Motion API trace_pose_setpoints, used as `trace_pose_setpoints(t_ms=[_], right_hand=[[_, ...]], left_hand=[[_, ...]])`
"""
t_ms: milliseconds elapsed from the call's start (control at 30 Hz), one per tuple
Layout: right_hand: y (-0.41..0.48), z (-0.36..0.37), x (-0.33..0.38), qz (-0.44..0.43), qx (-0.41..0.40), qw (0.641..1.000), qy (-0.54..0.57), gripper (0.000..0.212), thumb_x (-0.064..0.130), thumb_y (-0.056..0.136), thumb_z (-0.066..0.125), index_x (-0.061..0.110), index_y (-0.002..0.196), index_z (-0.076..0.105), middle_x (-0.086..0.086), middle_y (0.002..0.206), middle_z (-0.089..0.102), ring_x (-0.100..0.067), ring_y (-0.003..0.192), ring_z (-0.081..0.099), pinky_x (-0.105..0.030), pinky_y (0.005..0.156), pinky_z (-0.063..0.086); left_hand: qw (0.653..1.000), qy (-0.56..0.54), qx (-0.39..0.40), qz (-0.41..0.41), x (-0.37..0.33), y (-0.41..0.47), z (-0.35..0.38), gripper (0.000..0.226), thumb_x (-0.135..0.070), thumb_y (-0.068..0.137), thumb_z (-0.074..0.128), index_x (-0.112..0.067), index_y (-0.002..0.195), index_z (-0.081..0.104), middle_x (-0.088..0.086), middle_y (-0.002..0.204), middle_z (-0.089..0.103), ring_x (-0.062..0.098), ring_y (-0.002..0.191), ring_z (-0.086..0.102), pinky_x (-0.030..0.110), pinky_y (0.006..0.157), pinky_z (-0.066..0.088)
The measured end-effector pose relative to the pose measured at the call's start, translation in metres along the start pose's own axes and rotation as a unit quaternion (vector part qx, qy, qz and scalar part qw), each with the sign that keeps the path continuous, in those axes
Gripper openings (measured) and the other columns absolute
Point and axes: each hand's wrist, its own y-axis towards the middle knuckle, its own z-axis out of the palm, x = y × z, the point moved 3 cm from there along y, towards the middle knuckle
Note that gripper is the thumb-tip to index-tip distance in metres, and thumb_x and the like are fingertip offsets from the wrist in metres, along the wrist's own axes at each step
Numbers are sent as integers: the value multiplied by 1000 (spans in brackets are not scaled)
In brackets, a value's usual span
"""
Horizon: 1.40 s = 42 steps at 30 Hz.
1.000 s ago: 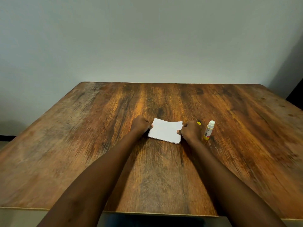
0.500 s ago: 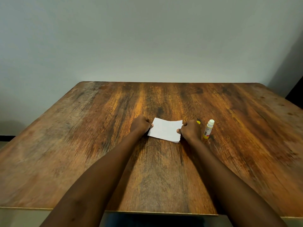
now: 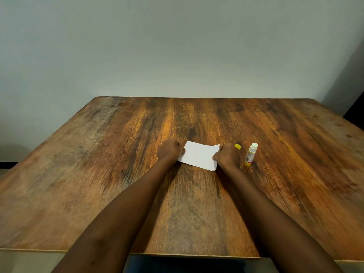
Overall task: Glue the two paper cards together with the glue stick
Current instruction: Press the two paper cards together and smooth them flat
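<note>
White paper cards [image 3: 200, 157] lie stacked flat near the middle of the wooden desk [image 3: 98, 174]; only one top face visible, so the two cannot be told apart. Left hand [image 3: 169, 149] curled, fingertips pinching the cards' left edge. Right hand [image 3: 228, 156] curled, gripping the right edge. Glue stick [image 3: 250, 154] stands upright just right of the right hand, uncapped. Yellow cap [image 3: 238, 146] lies just beyond the right hand, partly hidden.

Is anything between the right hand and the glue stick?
Nothing visible. The white-and-yellow glue stick stands upright on the wooden table, just right of the right hand, which grips the white paper cards.
</note>
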Motion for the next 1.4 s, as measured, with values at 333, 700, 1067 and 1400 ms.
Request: trace_pose_setpoints(t_ms=[333,700,1067,1400], right_hand=[[4,2,-3,22,25,999,-23,42,10,81,69,2,121,57,-18,123,61,-33,112,58,-35,80,49],[19,11,22,-81,36,994,-71,26,11,89,59,-4,110,64,-21,114,65,-33,101,62,-34,74,48],[31,37,39,-183,91,966,-160,23,9,85,63,-2,103,70,-20,110,69,-35,100,64,-38,86,52],[36,49,63,-192,156,954,-170,33,14,80,69,0,109,61,-20,115,63,-36,107,59,-41,89,48]], left_hand=[[1000,13,9,11,0,4,0,34,-22,85,65,-4,113,65,12,114,67,26,100,63,39,86,53],[995,6,56,83,-17,28,-3,24,-13,89,60,4,104,67,18,112,66,29,100,61,40,87,50],[974,138,99,148,-17,44,10,45,-18,81,69,-3,122,60,16,123,63,29,110,59,40,93,49],[975,139,74,158,-17,44,14,40,-17,79,71,-4,116,64,18,119,65,33,108,59,38,88,48]])
